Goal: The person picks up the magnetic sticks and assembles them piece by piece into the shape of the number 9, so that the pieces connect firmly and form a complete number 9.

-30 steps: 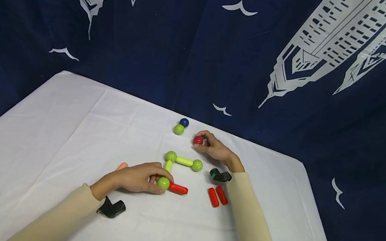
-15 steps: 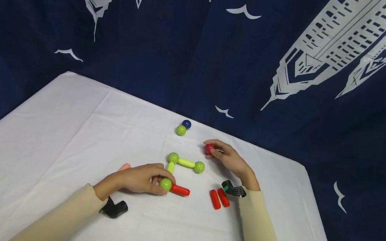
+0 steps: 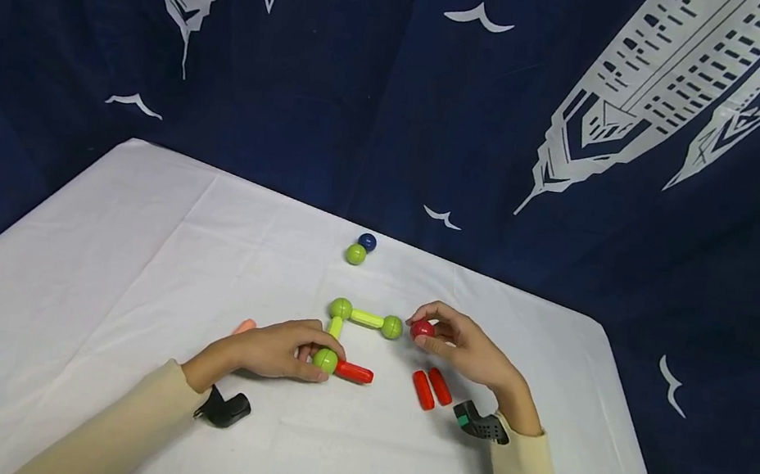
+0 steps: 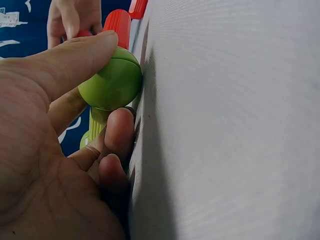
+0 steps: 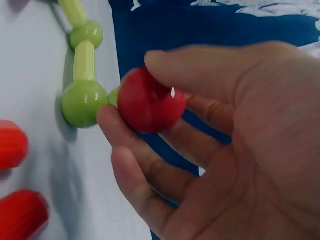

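Note:
My left hand point(image 3: 283, 350) grips a green ball point(image 4: 112, 82) at the near corner of a joined shape on the white table. From that ball a red stick point(image 3: 354, 372) points right, and a yellow-green stick point(image 3: 335, 327) runs away to a second green ball point(image 3: 341, 309). Another yellow-green stick point(image 3: 367, 319) links that one to a third green ball point(image 3: 391, 327) on the right. My right hand point(image 3: 464, 341) holds a red ball point(image 5: 152, 102) between thumb and fingers, just right of the third green ball.
Two loose red sticks point(image 3: 423, 390) lie side by side, nearer than my right hand. A dark blue ball point(image 3: 367, 242) and a loose green ball point(image 3: 355, 255) sit together near the back edge. An orange-pink piece point(image 3: 245, 327) shows partly behind my left hand. A dark blue curtain point(image 3: 342, 98) hangs behind.
My right hand has drawn the red ball nearer and to the right, from close to the back pair of balls to beside the joined shape. The left hand stays where it was.

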Available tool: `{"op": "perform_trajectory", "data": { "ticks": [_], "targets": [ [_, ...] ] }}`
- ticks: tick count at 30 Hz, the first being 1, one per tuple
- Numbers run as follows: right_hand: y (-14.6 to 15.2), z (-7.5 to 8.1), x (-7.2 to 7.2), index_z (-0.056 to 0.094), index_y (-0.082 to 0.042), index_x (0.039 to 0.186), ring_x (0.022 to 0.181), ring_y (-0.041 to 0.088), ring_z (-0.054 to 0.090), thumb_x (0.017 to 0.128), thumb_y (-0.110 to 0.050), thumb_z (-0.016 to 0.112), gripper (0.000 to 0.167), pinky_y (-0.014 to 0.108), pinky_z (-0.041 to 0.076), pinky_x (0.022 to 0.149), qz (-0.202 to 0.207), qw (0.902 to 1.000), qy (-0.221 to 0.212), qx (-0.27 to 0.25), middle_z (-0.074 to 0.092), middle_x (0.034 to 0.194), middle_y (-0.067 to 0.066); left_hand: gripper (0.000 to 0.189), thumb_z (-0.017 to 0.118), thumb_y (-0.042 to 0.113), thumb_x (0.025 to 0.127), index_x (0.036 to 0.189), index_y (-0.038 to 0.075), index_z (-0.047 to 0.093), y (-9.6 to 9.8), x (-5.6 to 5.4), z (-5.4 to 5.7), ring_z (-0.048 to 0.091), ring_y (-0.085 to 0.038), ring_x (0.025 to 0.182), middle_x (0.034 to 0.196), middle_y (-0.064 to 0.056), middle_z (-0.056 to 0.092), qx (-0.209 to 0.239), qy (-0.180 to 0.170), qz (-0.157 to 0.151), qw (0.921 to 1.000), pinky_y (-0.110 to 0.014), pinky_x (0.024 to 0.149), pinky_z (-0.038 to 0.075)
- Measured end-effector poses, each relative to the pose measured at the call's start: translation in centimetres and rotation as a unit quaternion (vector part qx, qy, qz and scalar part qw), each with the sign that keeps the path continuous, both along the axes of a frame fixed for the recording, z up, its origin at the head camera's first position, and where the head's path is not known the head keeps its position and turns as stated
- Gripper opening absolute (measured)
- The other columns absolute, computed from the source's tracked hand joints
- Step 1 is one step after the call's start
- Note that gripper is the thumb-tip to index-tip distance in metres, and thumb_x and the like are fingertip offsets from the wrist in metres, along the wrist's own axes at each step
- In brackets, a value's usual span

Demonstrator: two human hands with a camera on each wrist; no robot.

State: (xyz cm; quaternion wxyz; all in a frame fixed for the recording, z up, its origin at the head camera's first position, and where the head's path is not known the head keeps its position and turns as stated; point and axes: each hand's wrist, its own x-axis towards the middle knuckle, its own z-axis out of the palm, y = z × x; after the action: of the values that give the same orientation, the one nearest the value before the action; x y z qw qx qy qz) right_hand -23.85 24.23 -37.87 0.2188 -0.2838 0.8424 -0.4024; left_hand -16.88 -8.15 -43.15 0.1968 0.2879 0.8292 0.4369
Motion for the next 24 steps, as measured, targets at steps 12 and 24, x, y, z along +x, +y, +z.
{"op": "perform_trajectory", "data": {
  "ticks": [12,24],
  "targets": [
    [-0.7,0.3,2.4,0.062,-0.008,0.125,0.101,0.019,0.063,0.091,-0.011,0.070,0.035,0.035,0.053,0.087,0.069,0.9937,-0.002,0.088,0.065,0.118,0.006,0.029,0.073,0.026,0.092,0.121,0.025,0.069,0.1,0.0,-0.2,0.051,-0.014,0.082,0.092,-0.003,0.052,0.003,-0.002,0.002,1.0000,-0.025,0.071,0.041],
    [-2.5,-0.1,3.4,0.067,-0.012,0.116,0.096,0.016,0.061,0.087,-0.010,0.073,0.030,0.031,0.053,0.087,0.113,0.9876,0.001,0.110,0.066,0.110,-0.002,0.030,0.074,0.026,0.092,0.121,0.024,0.069,0.1,-0.1,-0.3,0.051,-0.014,0.083,0.093,-0.003,0.052,0.000,-0.009,0.007,0.9999,-0.025,0.070,0.041]
  ]
}}
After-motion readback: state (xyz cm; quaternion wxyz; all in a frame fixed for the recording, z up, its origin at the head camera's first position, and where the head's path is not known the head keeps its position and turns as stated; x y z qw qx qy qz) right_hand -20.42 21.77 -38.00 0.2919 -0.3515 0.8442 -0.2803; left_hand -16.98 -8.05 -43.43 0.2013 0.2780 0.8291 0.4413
